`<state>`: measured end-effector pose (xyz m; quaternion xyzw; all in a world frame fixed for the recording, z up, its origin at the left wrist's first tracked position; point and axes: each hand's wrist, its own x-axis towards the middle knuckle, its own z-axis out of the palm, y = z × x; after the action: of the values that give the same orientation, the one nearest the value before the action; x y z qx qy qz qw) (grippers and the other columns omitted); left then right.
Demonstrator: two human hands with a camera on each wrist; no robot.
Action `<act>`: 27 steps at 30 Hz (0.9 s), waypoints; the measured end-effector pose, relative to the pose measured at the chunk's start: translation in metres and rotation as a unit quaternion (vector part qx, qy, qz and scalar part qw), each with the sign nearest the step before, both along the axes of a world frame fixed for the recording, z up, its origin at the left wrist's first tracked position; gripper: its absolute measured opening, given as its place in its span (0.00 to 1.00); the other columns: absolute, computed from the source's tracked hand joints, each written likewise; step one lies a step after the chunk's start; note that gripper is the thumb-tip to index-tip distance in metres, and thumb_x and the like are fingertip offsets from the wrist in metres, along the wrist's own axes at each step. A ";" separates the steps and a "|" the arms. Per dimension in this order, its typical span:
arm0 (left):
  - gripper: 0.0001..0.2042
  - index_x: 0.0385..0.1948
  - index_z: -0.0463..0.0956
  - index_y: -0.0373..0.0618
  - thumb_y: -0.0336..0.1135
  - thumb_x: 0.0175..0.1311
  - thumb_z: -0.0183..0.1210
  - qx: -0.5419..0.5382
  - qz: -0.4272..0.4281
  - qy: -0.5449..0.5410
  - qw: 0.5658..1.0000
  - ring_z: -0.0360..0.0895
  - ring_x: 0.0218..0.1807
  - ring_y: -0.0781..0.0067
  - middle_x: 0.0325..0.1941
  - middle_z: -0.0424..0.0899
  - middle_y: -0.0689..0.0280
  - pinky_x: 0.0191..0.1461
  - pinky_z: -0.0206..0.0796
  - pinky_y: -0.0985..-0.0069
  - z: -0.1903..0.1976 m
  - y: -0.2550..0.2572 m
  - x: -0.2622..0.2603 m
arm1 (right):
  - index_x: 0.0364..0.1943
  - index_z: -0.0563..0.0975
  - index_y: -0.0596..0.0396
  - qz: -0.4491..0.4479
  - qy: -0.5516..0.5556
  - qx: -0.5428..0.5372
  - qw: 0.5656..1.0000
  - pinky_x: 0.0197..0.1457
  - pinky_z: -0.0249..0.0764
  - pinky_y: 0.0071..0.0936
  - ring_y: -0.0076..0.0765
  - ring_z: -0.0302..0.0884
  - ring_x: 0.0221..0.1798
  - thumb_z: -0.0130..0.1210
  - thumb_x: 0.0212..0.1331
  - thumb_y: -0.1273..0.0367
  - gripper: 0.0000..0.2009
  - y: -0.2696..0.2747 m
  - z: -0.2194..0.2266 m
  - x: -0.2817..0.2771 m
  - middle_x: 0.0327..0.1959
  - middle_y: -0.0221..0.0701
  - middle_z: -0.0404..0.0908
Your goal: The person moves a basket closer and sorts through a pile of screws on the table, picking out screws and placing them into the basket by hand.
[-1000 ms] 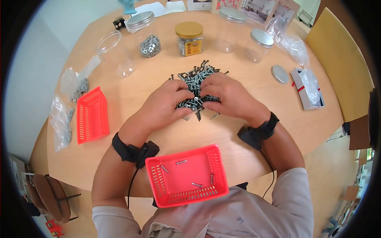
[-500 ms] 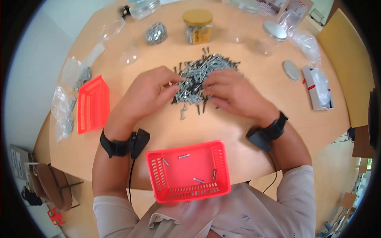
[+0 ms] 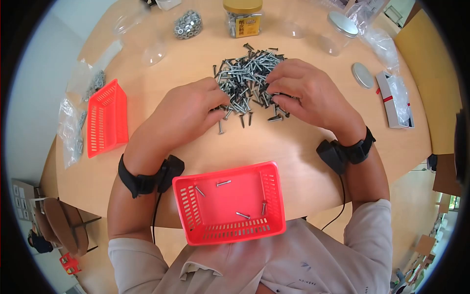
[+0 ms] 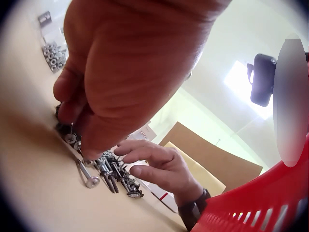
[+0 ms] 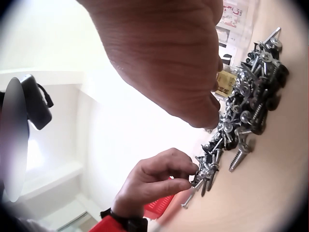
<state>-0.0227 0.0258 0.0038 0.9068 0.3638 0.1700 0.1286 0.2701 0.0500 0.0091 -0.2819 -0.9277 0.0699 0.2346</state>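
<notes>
A pile of silver and black screws lies on the table. At its left edge is my left hand, fingertips right at the screws, thumb and forefinger apart in the right wrist view. My right hand stands over the right edge, its fingers loosely bent and spread with nothing seen between them. Some of its fingertips are hidden in the head view. A few loose screws stick out at the near side, one silver screw close below my left thumb. A red basket in front of my body holds several silver screws.
Another red basket stands at left beside plastic bags of hardware. Behind the pile are a heap of nuts in a clear jar and a gold-lidded jar. A silver lid and an open box lie at right.
My hands have moved apart, the right one going up and to the right, leaving more of the screw pile in sight. The head view has tilted down toward me.
</notes>
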 end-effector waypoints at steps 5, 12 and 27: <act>0.11 0.44 0.82 0.42 0.30 0.60 0.67 -0.039 -0.020 -0.057 0.997 0.82 0.41 0.56 0.41 0.81 0.60 0.43 0.74 0.65 -0.005 -0.003 0.006 | 0.37 0.85 0.57 0.040 0.021 -0.025 0.999 0.51 0.81 0.38 0.45 0.83 0.48 0.67 0.53 0.73 0.07 -0.005 -0.014 -0.012 0.44 0.32 0.86; 0.10 0.44 0.83 0.44 0.28 0.61 0.66 -0.025 0.006 -0.004 1.000 0.82 0.41 0.55 0.39 0.81 0.60 0.44 0.75 0.64 0.002 -0.002 0.001 | 0.36 0.85 0.54 -0.009 -0.024 -0.013 1.000 0.46 0.80 0.39 0.44 0.82 0.43 0.66 0.52 0.74 0.07 -0.005 0.001 -0.001 0.37 0.31 0.85; 0.07 0.40 0.83 0.40 0.29 0.62 0.66 -0.022 0.003 -0.017 1.000 0.80 0.38 0.57 0.35 0.81 0.59 0.42 0.73 0.65 0.004 0.002 -0.003 | 0.34 0.85 0.52 -0.052 -0.119 -0.049 0.990 0.43 0.79 0.40 0.44 0.83 0.38 0.63 0.55 0.70 0.05 -0.016 0.008 0.001 0.32 0.32 0.83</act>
<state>-0.0259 0.0278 0.0077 0.8996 0.3676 0.1780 0.1543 0.2712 0.0342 0.0174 -0.3473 -0.9286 0.0687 0.1115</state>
